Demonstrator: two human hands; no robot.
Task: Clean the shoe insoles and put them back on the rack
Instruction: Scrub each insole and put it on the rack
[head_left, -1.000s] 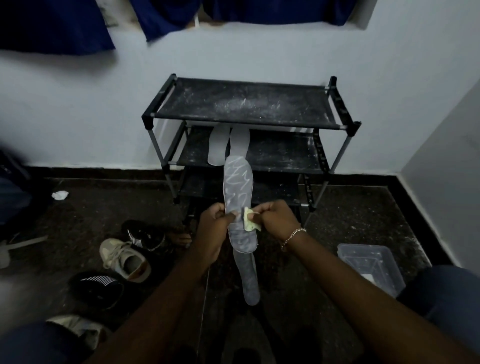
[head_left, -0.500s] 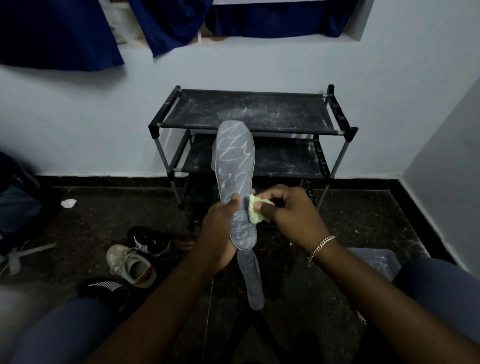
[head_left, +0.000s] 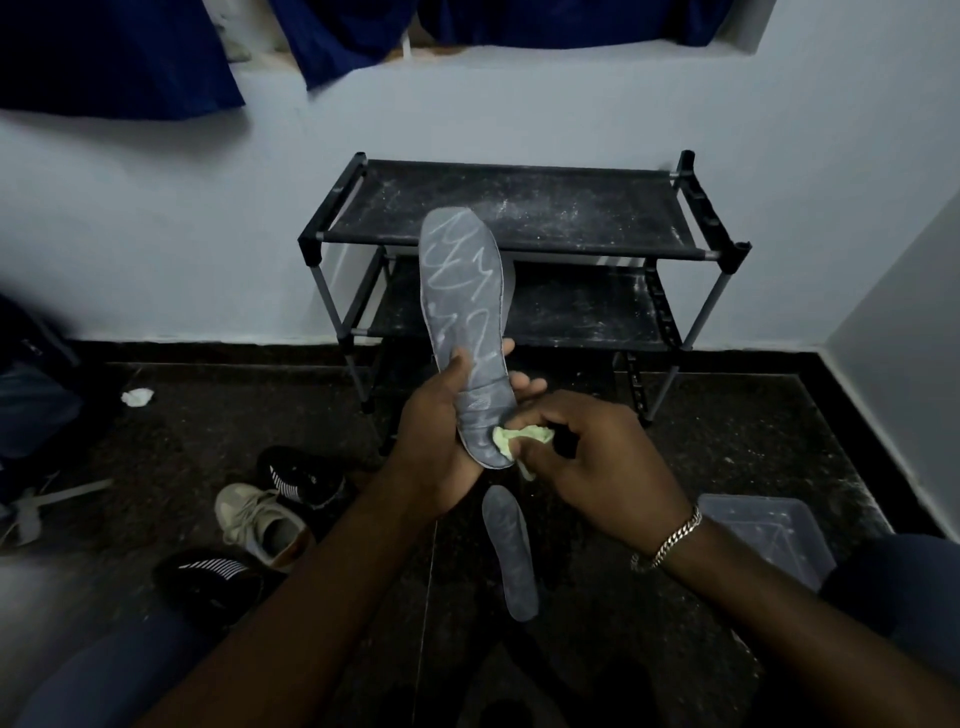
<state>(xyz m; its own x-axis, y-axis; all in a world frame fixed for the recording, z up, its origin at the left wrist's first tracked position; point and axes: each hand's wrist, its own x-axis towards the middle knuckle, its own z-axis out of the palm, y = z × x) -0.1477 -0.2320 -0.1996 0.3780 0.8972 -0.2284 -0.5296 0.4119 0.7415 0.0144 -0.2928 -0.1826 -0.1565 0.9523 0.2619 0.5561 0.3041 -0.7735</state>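
My left hand (head_left: 441, 431) grips a grey insole (head_left: 465, 312) by its lower half and holds it upright in front of the black shoe rack (head_left: 519, 208). White scribble marks cover the insole's face. My right hand (head_left: 597, 457) pinches a small pale green cloth (head_left: 511, 439) against the insole's heel end. A second grey insole (head_left: 509, 551) lies on the dark floor below my hands. The held insole hides most of the rack's middle shelf behind it.
A beige sneaker (head_left: 260, 525) and two black striped shoes (head_left: 306, 475) lie on the floor at the left. A clear plastic tub (head_left: 769, 535) stands at the right by my knee. A white crumpled scrap (head_left: 137, 397) lies near the left wall. Blue curtains hang above.
My right hand and the green cloth slid down from the insole's middle to its heel end. The insole sits tilted a little more to the left in my left hand.
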